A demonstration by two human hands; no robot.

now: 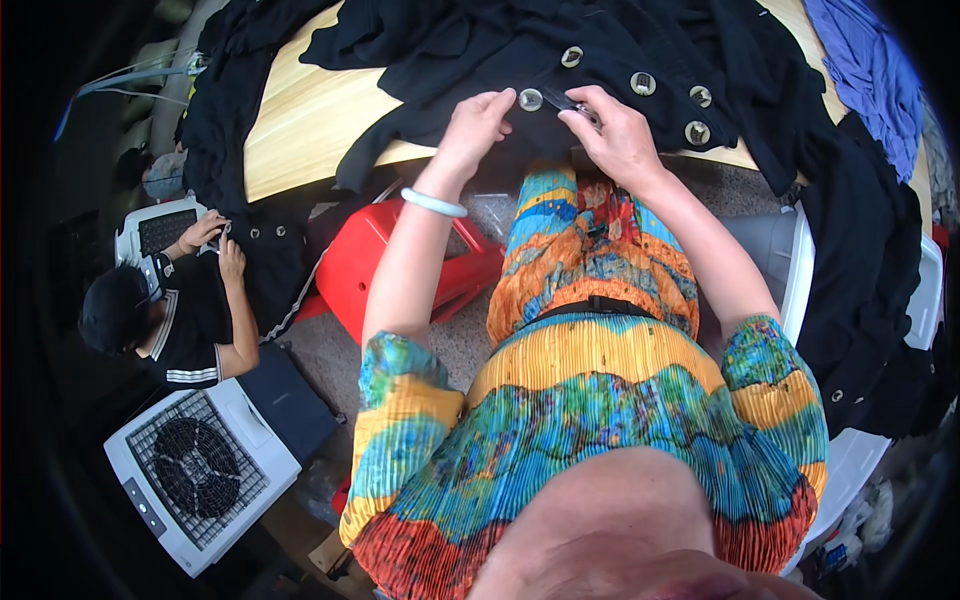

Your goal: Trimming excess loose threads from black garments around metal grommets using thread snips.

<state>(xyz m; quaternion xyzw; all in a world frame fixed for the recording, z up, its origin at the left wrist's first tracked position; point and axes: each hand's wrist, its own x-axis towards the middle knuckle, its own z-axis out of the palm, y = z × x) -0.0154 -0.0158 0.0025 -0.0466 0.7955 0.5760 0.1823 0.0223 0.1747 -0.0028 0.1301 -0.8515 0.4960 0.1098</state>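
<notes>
Pale tub — part-hidden, black garment, dark tool

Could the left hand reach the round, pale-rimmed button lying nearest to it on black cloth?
Likely yes: the left hand is right beside that round button, with nothing visible between them.

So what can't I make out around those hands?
All in the head view:
Left hand: whether it pinches thread, too small to tell.
Thread snips: handles partly covered by the right hand.
Black garment: outline lost in folds and past the upper edge.
Periwinkle cloth: cut off above.
</notes>
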